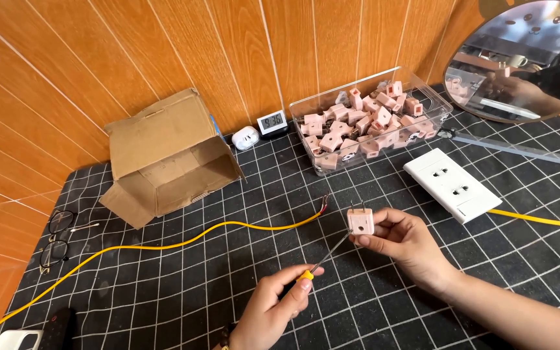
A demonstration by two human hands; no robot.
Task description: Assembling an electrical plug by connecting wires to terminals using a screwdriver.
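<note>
Hands meet over the gridded black mat (163,298): the right hand (404,241) pinches a pink plug (361,221), prongs up, while the left hand (268,310) closes its fingers on a yellow-handled screwdriver (322,260) whose tip touches the plug. Both forearms are cut off at the frame's lower edge. A yellow wire (163,243) ends just left of the plug, its far end hidden, and the plug's underside cannot be made out.

Both forearms bare, no sleeves visible. Left hand (272,304): dark beaded bracelet (225,337) at wrist. Right hand (406,243): no rings/watch.
</note>
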